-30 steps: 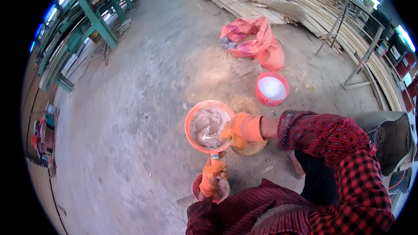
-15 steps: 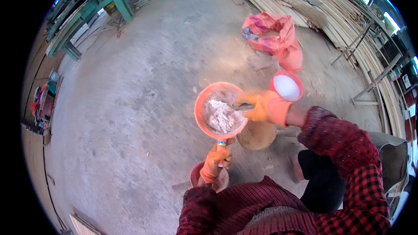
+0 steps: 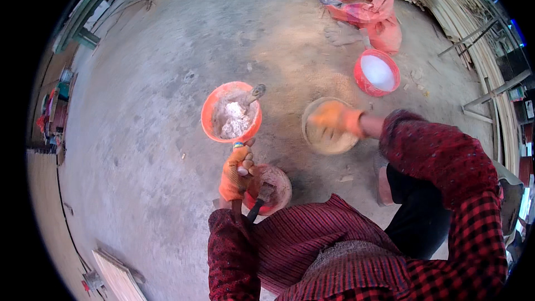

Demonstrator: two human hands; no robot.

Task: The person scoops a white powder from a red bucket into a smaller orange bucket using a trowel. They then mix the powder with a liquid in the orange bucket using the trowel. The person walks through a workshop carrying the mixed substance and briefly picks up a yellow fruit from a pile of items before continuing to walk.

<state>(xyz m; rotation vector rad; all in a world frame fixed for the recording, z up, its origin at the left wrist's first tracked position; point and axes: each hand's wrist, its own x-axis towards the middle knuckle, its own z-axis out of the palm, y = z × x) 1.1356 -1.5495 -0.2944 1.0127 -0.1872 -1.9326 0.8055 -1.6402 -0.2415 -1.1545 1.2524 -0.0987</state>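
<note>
My left hand [image 3: 235, 175], in an orange glove, is closed round the handle of an orange dipper [image 3: 207, 116]. Inside the dipper lie white powder [image 3: 235, 121] and a greyish-pink mix, and a tool with a dark, worn handle [image 3: 256, 92] leans on its far right rim. To the right, my gloved right hand [image 3: 337, 118] is over a round container of tan powder [image 3: 312, 138]; motion smears its fingers, so what they hold is unclear. A red bowl [image 3: 365, 85] of white material stands beyond it. Below my left hand, a reddish bowl [image 3: 285, 181] holds a black-handled tool [image 3: 258, 207].
A pink-red sack [image 3: 384, 33] sits open at the far right, near long wooden boards [image 3: 446, 14]. Green metal framework [image 3: 83, 22] stands at the far left. A wooden panel [image 3: 118, 276] lies at the lower left on the concrete floor [image 3: 145, 134].
My right hand has let go of the tool in the dipper and moved to the tan powder container. My left hand has shifted left with the dipper. The view has tilted downward.
</note>
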